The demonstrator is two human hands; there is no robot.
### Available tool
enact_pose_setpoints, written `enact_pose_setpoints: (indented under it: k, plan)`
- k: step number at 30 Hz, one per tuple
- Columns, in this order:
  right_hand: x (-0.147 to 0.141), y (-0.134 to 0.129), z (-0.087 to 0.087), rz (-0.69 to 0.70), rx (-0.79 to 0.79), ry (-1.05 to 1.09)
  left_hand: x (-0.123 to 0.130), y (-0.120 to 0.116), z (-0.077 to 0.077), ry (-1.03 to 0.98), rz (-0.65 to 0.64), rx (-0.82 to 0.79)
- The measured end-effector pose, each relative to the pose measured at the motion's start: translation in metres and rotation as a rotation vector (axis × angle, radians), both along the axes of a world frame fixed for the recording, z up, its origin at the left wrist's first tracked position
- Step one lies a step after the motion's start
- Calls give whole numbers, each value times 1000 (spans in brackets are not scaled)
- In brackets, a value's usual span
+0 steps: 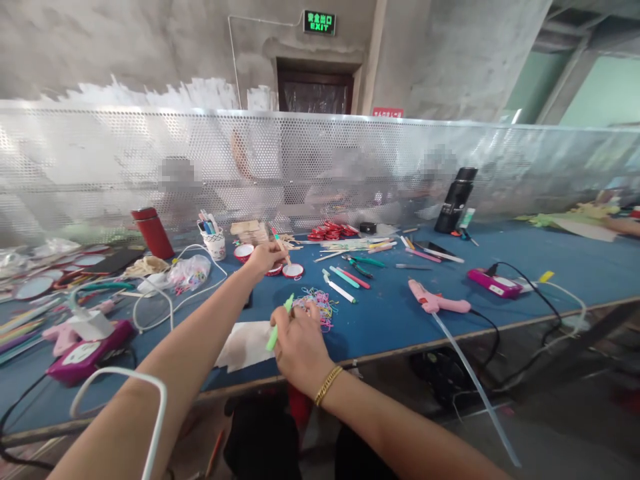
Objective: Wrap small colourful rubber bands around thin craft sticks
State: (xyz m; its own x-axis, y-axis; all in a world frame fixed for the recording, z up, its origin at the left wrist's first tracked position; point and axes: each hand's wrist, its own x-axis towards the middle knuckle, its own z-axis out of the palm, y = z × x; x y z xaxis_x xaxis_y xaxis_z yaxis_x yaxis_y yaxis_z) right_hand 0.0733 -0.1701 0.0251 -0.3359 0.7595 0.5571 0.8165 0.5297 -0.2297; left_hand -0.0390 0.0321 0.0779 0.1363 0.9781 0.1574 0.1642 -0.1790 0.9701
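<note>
My left hand point(269, 260) reaches forward over the blue table, its fingers closed round a thin stick-like pen point(277, 237) with a coloured tip. Just beside it lies a small red-rimmed white disc point(293, 271); more red-rimmed pieces point(244, 252) are at its left. Nearer the table edge, my right hand point(300, 337) grips a light green marker point(273, 337). Colourful loops point(323, 308) are piled by its fingers, and a white tissue point(247, 345) lies to its left. Several markers point(341, 291) rest right of the pile.
A pink glue gun point(435, 300) and a purple power strip point(494, 283) lie at the right. A black bottle point(456, 200) and a red bottle point(153, 232) stand at the back. White cables point(173, 313) loop at the left. A perforated metal screen point(310, 167) borders the table.
</note>
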Motion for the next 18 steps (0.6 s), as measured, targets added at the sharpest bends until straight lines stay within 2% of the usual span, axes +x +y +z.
enact_pose_setpoints:
  k: [4,9,12,14,16,18]
  plan:
    - [16,-6,-2,26,7,1,29,-4,-17,-55,19,2]
    - [20,-9,-2,124,-2,-7,55,3,-16,-80,49,31]
    - [23,-9,-3,157,-2,3,57,11,-19,-117,103,92]
    - [29,-7,-1,197,14,40,53,15,-28,-141,119,168]
    - [40,3,6,236,44,154,47,17,-40,-107,152,217]
    - [53,23,18,235,77,308,41,17,-51,-68,138,224]
